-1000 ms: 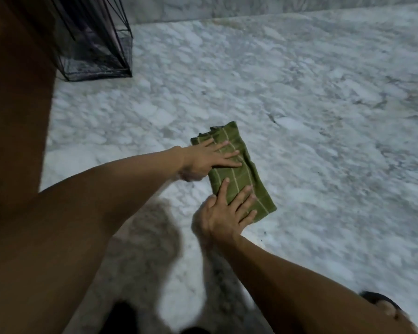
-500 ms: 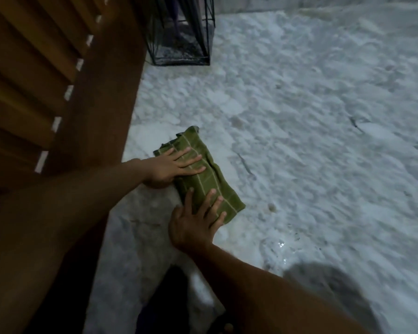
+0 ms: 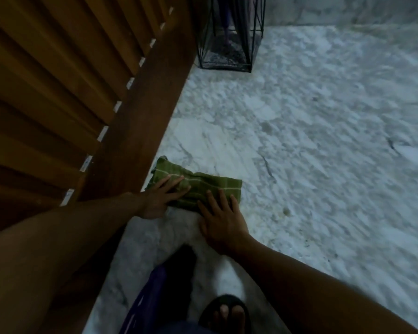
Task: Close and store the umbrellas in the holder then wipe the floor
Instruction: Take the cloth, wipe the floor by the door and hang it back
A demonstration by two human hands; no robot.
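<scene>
Green cloth (image 3: pixel 198 186) under flat left hand (image 3: pixel 158 201), right hand (image 3: pixel 221 219), holder (image 3: pixel 229 44) top cropped

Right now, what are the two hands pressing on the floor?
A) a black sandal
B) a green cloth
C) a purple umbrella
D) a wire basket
B: both the left hand and the right hand lie flat, fingers spread, on the folded green cloth, which rests on the marble floor beside the wooden door.
</scene>
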